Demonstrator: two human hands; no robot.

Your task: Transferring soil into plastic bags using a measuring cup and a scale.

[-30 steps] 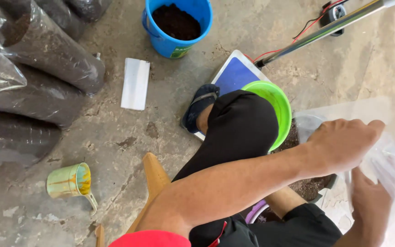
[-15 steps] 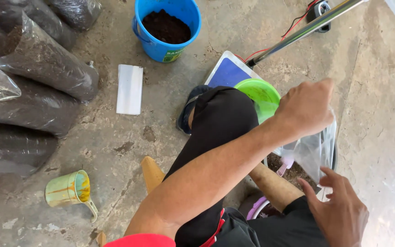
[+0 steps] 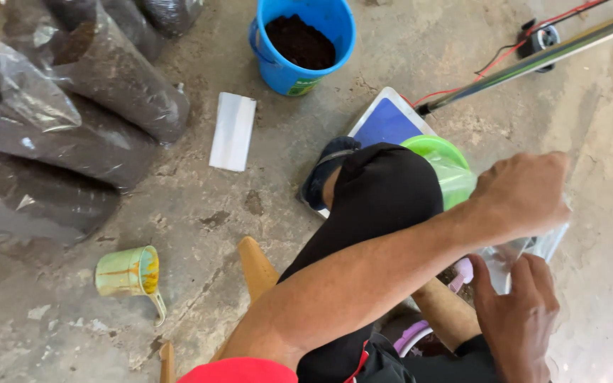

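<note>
Since the earlier frame, the left hand has moved lower right and the right hand has come up to meet the clear plastic bag, while the floor items have kept their places. From the left: dark soil-filled plastic bags lie stacked on the concrete floor. Below them, a pale green mug with orange stains lies on its side. Further right, a white folded sheet lies flat, and a blue bucket of dark soil stands above it. Near the middle, the person's knee in black cloth covers part of a blue-topped flat scale, with a green bowl just beside it. At right, the left hand's grip is clenched on the top of the clear plastic bag, and the right hand's grip grasps its lower part. A metal rod with red wires runs along the upper right.
</note>
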